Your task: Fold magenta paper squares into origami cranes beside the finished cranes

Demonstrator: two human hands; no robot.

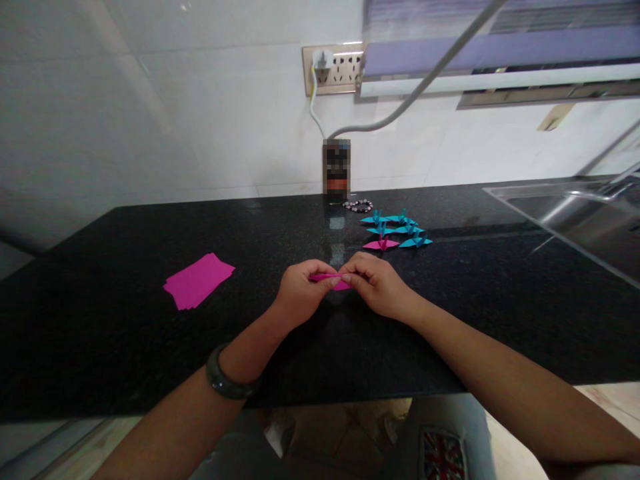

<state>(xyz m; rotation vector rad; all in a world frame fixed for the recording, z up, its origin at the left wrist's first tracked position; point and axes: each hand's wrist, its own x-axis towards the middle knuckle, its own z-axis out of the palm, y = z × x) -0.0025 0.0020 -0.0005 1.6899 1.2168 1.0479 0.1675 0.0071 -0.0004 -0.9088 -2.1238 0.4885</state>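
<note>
glossy stone counter (100, 347), matt paper (199, 280).

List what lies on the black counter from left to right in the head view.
Stack of pink paper → left hand → folded pink piece → right hand → paper cranes → steel sink.

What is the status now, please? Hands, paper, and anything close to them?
Left hand and right hand pinch the pink folded paper over the black counter. Pink sheet stack left, finished cranes behind. Nothing blocking.
</note>
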